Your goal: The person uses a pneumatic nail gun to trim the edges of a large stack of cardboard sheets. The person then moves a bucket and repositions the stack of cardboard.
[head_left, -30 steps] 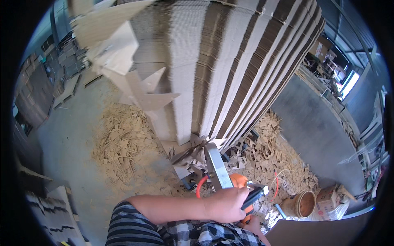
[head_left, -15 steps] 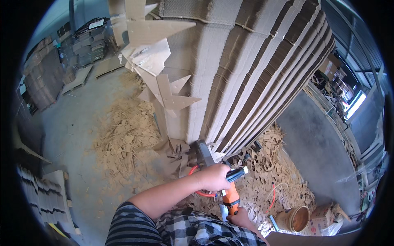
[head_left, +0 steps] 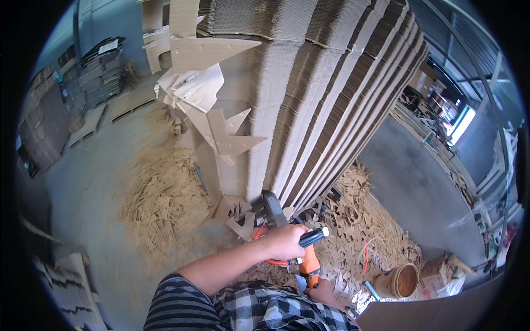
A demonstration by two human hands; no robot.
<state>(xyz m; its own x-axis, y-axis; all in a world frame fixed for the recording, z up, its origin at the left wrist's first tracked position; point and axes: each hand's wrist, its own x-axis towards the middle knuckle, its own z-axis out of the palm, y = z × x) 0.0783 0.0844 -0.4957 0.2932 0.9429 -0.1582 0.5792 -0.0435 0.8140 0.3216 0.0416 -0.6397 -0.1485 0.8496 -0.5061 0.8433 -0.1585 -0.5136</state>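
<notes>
Both hands hold an orange power tool (head_left: pixel 311 260) with a long grey head (head_left: pixel 274 208) and a black side handle (head_left: pixel 313 237). My left hand (head_left: pixel 285 243) is wrapped round the side handle. Lower down, my right hand (head_left: pixel 322 291) grips the rear of the orange body, its fingers partly hidden. The grey head's tip meets the lower edge of a tall stack of cut corrugated cardboard sheets (head_left: pixel 276 99); the exact contact is hidden. Jagged cardboard offcuts (head_left: pixel 234 138) cling to the stack's left face. A red hose (head_left: pixel 258 231) curves beside the tool.
Cardboard scraps (head_left: pixel 160 204) lie heaped on the floor left of the stack, with more scraps (head_left: pixel 364 212) to the right. A round tub (head_left: pixel 396 281) and a carton (head_left: pixel 433 276) stand at lower right. Sheet stacks (head_left: pixel 99 71) and pallets (head_left: pixel 132 103) occupy the far left.
The view has shifted slightly, so the stack sits a little further left and the offcuts on it lower. Both hands keep their grip, and the tool's head remains at the stack's lower edge.
</notes>
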